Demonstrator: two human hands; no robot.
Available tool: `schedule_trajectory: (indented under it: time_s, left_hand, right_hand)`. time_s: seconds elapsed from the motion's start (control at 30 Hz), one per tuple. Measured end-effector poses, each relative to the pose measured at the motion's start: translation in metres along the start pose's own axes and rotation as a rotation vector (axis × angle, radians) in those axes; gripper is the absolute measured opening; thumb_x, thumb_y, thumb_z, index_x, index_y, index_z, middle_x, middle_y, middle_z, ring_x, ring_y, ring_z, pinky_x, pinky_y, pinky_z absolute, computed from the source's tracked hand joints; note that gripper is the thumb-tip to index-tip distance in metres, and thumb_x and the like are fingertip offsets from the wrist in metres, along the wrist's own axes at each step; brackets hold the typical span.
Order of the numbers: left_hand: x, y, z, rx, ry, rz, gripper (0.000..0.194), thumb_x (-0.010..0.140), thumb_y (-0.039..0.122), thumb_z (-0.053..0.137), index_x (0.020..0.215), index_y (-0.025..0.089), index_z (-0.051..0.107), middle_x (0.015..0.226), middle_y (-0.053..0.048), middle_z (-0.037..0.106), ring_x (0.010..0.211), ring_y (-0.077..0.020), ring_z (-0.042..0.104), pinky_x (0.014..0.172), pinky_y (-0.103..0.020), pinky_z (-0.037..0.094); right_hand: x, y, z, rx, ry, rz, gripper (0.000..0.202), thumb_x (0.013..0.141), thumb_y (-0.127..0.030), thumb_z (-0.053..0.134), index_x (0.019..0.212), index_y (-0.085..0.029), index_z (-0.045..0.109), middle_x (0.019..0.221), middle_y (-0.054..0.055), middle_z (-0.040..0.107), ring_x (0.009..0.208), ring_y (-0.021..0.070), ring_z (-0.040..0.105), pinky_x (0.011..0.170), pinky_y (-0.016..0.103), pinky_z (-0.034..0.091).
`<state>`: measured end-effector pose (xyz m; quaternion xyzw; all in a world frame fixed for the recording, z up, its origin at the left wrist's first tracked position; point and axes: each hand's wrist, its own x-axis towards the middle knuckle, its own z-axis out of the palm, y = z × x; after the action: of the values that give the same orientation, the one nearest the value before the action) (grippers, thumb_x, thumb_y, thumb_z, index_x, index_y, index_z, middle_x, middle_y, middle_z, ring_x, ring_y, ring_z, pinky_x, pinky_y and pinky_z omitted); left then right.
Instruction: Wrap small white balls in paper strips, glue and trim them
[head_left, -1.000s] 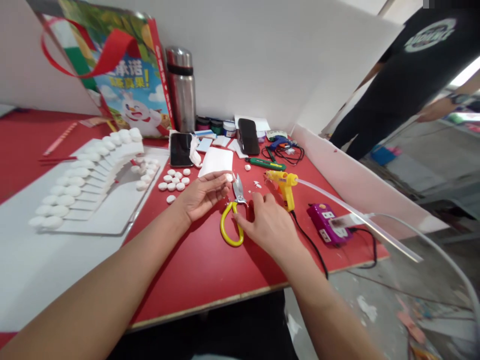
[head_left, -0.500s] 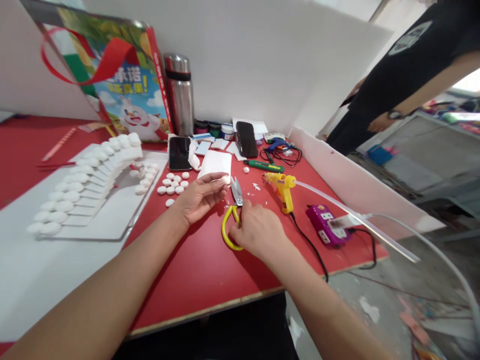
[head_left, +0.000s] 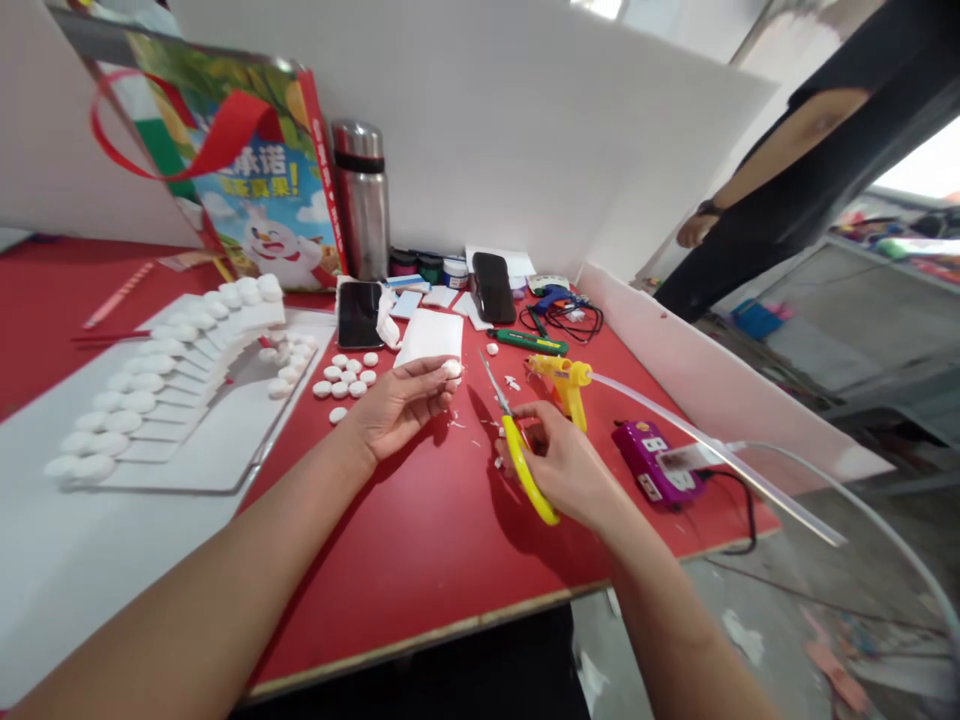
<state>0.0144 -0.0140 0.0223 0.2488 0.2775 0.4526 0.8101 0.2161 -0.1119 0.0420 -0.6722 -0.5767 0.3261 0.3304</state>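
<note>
Between thumb and fingertips, my left hand (head_left: 409,402) pinches a small round white piece (head_left: 451,369). My right hand (head_left: 559,455) is closed on yellow-handled scissors (head_left: 526,468), whose blades point up and away, apart from the white piece. Several similar white discs (head_left: 347,376) lie in a cluster left of my left hand. A stepped white model (head_left: 191,370), edged with rows of white discs, stands on a white board at the left. Small white scraps lie on the red table between my hands.
A yellow glue gun (head_left: 562,377) with a long clear stick lies at right, near a purple power strip (head_left: 656,460). Behind are a green cutter (head_left: 531,342), two phones, a steel flask (head_left: 362,200) and a printed bag (head_left: 247,180). Another person stands beyond the right partition.
The scissors have moved right and away from the white piece, turning with my right hand. My left hand still pinches the piece, almost in place. The other person's arm has shifted.
</note>
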Motion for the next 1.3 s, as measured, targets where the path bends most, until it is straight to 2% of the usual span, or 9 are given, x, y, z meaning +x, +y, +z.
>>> schedule_trajectory:
  time_s: [0.13, 0.3, 0.43, 0.57, 0.8, 1.0, 1.3]
  left_hand:
    - [0.000, -0.001, 0.001, -0.001, 0.010, -0.013, 0.017, 0.078, -0.001, 0.073, 0.091, 0.009, 0.077, 0.081, -0.007, 0.073, 0.070, -0.0100, 0.069, 0.065, -0.017, 0.058]
    - [-0.003, 0.002, 0.004, -0.036, 0.064, -0.023, 0.017, 0.079, -0.004, 0.070, 0.088, 0.009, 0.075, 0.080, -0.007, 0.074, 0.071, -0.0112, 0.072, 0.067, -0.017, 0.060]
    - [-0.005, 0.001, 0.005, -0.051, 0.012, -0.019, 0.016, 0.080, -0.004, 0.070, 0.089, 0.008, 0.074, 0.083, -0.008, 0.075, 0.072, -0.0112, 0.072, 0.069, -0.017, 0.061]
    - [-0.006, -0.001, 0.004, -0.047, -0.044, -0.030, 0.015, 0.077, -0.003, 0.074, 0.088, 0.007, 0.074, 0.081, -0.007, 0.074, 0.072, -0.0121, 0.073, 0.072, -0.018, 0.061]
    - [-0.004, -0.007, 0.000, 0.106, -0.167, -0.022, 0.023, 0.070, 0.008, 0.085, 0.090, 0.008, 0.075, 0.087, -0.008, 0.075, 0.079, -0.0146, 0.073, 0.080, -0.024, 0.059]
    - [-0.005, -0.008, 0.000, 0.134, -0.177, -0.021, 0.027, 0.069, 0.013, 0.087, 0.094, 0.011, 0.077, 0.089, -0.006, 0.075, 0.079, -0.0135, 0.072, 0.081, -0.025, 0.058]
    - [-0.004, -0.007, -0.003, 0.150, -0.208, -0.019, 0.032, 0.068, 0.015, 0.088, 0.097, 0.009, 0.077, 0.089, -0.007, 0.076, 0.080, -0.0145, 0.072, 0.082, -0.025, 0.057]
  right_hand:
    - [-0.007, -0.008, -0.002, -0.085, 0.017, -0.047, 0.056, 0.076, -0.047, 0.078, 0.117, -0.023, 0.049, 0.083, -0.002, 0.061, 0.070, 0.0179, 0.059, 0.067, 0.032, 0.048]
    - [-0.015, -0.022, 0.004, -0.060, 0.036, -0.072, 0.059, 0.071, -0.047, 0.082, 0.115, -0.022, 0.051, 0.089, 0.000, 0.059, 0.073, 0.0169, 0.058, 0.069, 0.031, 0.050]
    - [-0.020, -0.010, 0.005, -0.170, 0.079, -0.152, 0.064, 0.075, -0.050, 0.080, 0.127, -0.022, 0.054, 0.098, 0.004, 0.063, 0.084, 0.0205, 0.061, 0.077, 0.035, 0.052]
    - [-0.022, -0.001, 0.004, -0.283, 0.131, -0.238, 0.073, 0.074, -0.056, 0.081, 0.132, -0.021, 0.055, 0.107, 0.009, 0.064, 0.092, 0.0248, 0.064, 0.083, 0.039, 0.054]
    - [-0.021, -0.011, 0.009, -0.438, 0.157, -0.342, 0.069, 0.080, -0.060, 0.074, 0.131, -0.017, 0.057, 0.106, 0.012, 0.063, 0.091, 0.0277, 0.066, 0.084, 0.043, 0.055]
    - [-0.018, -0.012, 0.012, -0.474, 0.174, -0.364, 0.069, 0.082, -0.061, 0.072, 0.133, -0.017, 0.056, 0.108, 0.014, 0.064, 0.094, 0.0297, 0.066, 0.085, 0.045, 0.055]
    - [-0.019, -0.009, 0.012, -0.481, 0.174, -0.355, 0.070, 0.082, -0.059, 0.073, 0.135, -0.017, 0.057, 0.105, 0.013, 0.064, 0.092, 0.0288, 0.067, 0.083, 0.042, 0.055]
